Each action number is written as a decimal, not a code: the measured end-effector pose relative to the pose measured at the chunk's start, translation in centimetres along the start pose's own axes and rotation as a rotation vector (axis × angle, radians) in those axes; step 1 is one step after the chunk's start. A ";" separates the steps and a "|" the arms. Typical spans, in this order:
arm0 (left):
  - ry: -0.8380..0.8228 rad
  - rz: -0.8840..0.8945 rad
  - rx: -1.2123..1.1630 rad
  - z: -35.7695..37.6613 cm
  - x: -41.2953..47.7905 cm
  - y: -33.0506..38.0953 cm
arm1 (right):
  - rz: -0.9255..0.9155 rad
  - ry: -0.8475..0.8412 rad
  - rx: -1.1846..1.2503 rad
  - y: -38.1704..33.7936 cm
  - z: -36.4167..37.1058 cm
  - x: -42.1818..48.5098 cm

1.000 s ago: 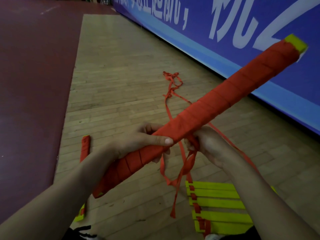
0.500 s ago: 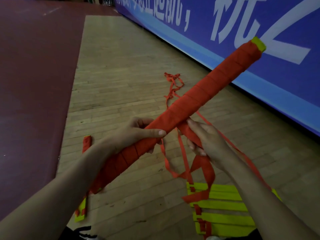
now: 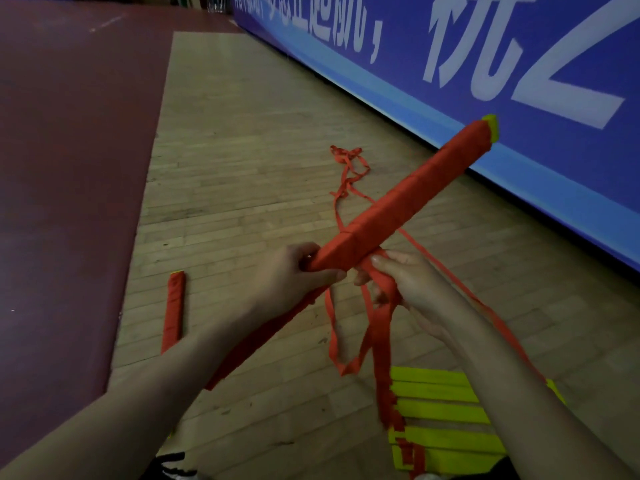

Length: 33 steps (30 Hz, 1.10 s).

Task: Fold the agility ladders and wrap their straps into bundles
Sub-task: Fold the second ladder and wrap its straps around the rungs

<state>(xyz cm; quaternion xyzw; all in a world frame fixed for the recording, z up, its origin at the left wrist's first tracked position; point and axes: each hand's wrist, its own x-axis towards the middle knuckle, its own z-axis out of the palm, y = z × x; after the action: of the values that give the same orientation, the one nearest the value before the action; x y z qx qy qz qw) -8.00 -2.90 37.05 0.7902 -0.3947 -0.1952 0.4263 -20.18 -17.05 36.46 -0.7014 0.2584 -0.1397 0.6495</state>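
My left hand (image 3: 294, 278) grips a long ladder bundle (image 3: 408, 199) wrapped in red strap, its yellow rung tips showing at the far upper right end. The bundle slants from lower left to upper right in front of me. Just right of that grip, my right hand (image 3: 412, 289) pinches the loose red strap (image 3: 377, 327) against the underside of the bundle. From there the strap hangs down in loops and trails across the floor to a tangle (image 3: 348, 157) farther away.
A second ladder (image 3: 440, 414) with yellow rungs and red strap lies stacked on the wooden floor at lower right. A finished red bundle (image 3: 175, 310) lies on the floor at left, beside the dark red mat (image 3: 69, 168). A blue banner wall (image 3: 485, 81) runs along the right.
The bundle's far end has dropped and swung left. My right hand has brought the strap up under the bundle, close to my left hand.
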 end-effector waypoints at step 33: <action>-0.133 0.019 -0.278 0.9 -0.2 0.3 | -0.037 0.003 -0.104 0.6 -0.4 0.8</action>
<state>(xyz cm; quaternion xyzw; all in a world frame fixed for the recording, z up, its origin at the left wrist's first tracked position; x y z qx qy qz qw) -8.82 -3.28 36.78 0.7051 -0.3987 -0.2960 0.5062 -19.87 -17.84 35.82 -0.7385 0.2533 -0.1392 0.6091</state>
